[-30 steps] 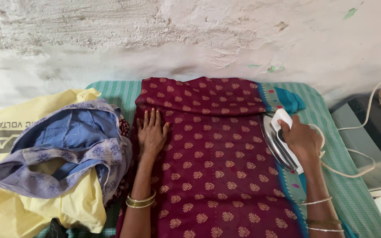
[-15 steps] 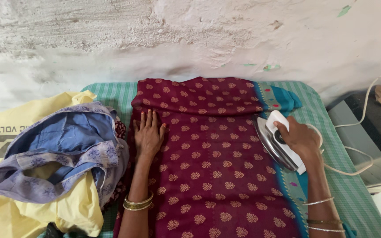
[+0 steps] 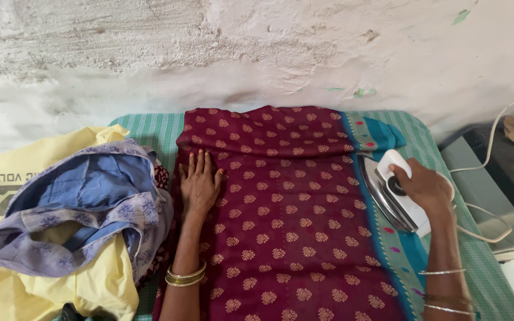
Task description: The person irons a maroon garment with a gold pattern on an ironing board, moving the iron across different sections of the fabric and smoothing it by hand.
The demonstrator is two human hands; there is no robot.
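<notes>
The left hand [image 3: 199,183] lies flat, fingers together, on the maroon cloth [image 3: 281,226] spread over the green-checked worktop [image 3: 150,131], while the right hand [image 3: 426,189] grips the white iron [image 3: 395,193] on the cloth's teal border. The middle looks smooth, the far edge is rumpled. At left, a yellow bag [image 3: 7,184] with dark lettering holds a blue garment [image 3: 90,202].

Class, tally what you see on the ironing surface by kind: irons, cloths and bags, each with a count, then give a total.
Irons: 1, the white iron under the right hand.
Cloths: 2, the maroon cloth under the left hand, and the blue cloth.
Bags: 1, the yellow bag.
Total: 4
</notes>
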